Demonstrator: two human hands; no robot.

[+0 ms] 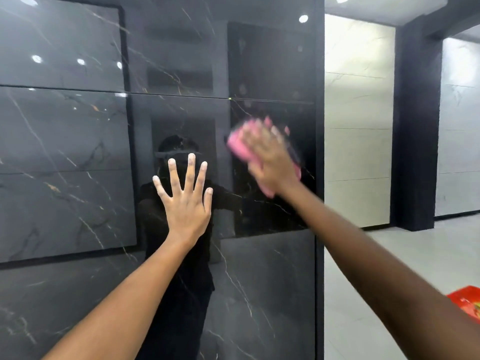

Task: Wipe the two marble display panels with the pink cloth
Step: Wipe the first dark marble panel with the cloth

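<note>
A glossy black marble panel (78,141) with thin white and gold veins fills the left and middle of the head view. My left hand (185,201) lies flat on it with fingers spread and straight. To its right my right hand (270,157) presses the pink cloth (240,148) flat against the same dark surface; that hand is motion-blurred. The cloth sticks out at the hand's upper left and lower right. A horizontal joint line crosses the panel above both hands. A pale marble panel (358,120) stands further right, past the dark panel's edge.
The dark panel's right edge (320,178) forms a vertical corner. Beyond it are a black pillar (415,126), another pale wall panel (459,126) and a light tiled floor (363,294). A red object (467,305) lies low at the right edge.
</note>
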